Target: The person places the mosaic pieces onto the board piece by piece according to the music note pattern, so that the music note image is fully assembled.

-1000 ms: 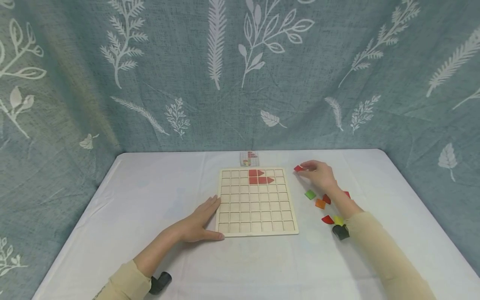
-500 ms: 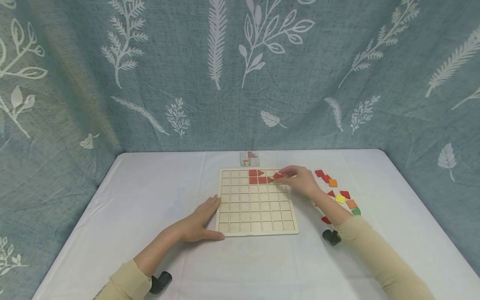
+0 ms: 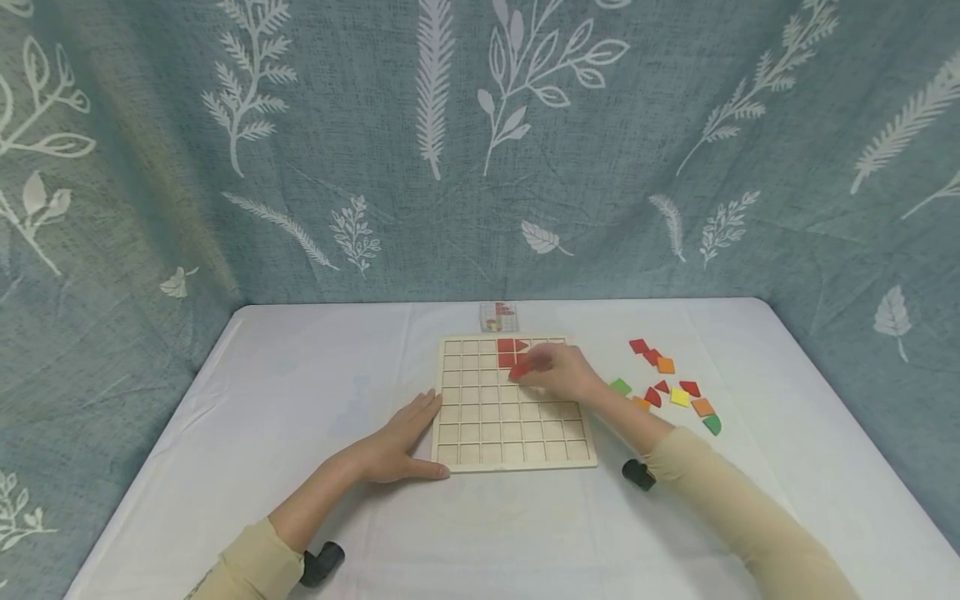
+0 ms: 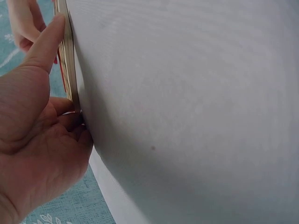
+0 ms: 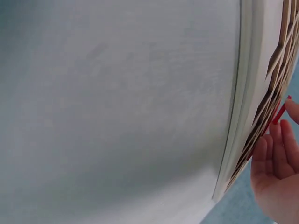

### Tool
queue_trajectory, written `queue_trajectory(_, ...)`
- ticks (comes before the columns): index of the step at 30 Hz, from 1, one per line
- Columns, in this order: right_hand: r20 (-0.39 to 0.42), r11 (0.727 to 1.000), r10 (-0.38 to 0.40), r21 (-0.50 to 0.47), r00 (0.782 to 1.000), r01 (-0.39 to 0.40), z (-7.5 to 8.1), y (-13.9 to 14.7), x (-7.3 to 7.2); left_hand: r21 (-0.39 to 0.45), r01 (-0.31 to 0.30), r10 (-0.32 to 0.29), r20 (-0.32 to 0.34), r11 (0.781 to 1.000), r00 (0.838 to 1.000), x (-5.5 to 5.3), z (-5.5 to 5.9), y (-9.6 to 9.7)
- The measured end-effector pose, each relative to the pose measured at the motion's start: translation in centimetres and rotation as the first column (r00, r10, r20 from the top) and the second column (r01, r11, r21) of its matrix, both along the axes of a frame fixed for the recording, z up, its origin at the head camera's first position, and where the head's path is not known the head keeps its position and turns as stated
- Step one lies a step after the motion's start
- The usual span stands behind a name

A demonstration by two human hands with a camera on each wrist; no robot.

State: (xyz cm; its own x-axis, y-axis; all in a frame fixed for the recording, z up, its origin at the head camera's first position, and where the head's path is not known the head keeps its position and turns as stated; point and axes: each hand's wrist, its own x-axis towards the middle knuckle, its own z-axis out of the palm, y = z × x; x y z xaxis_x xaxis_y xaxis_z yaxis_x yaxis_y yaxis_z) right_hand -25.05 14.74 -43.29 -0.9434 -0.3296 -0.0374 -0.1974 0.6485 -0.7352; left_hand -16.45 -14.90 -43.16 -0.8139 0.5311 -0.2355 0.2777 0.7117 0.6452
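One white table [image 3: 525,542] up front; left hand [image 3: 393,446] on the near left edge of the wooden grid board [image 3: 468,433], thumb and straight fingers apart. Loose tiles [image 3: 679,397], mixed red, orange, yellow, green, lie right of the board. Right hand [image 3: 557,371] has a red tile [image 3: 519,372] pinched, thumb against fingers, at the board's far half; can't tell if tile touches. Board's top row holds a red square [image 3: 506,345] and red triangle [image 3: 522,345]; second row's red partly hidden by right hand. Beyond: picture card [image 3: 498,317], then leafy curtain [image 3: 465,208].
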Motion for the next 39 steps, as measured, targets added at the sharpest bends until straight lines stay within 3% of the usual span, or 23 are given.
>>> queue_trajectory(15,-0.122,0.993,0.110,0.049,0.987,-0.104,-0.1,-1.5,0.1,-0.003,-0.005,0.005,0.008,1.000,1.000,0.1,0.1,0.2)
queue_trajectory(32,-0.103,0.995,0.093,-0.016,0.990,-0.096,-0.2,-1.3,0.5,-0.007,-0.002,0.002,0.004,1.000,1.000,0.1,0.0,0.2)
queue_trajectory(39,-0.026,0.999,0.027,-0.047,0.999,-0.028,0.4,-0.1,0.8,-0.014,-0.010,0.010,0.008,1.000,1.000,0.0,0.0,0.2)
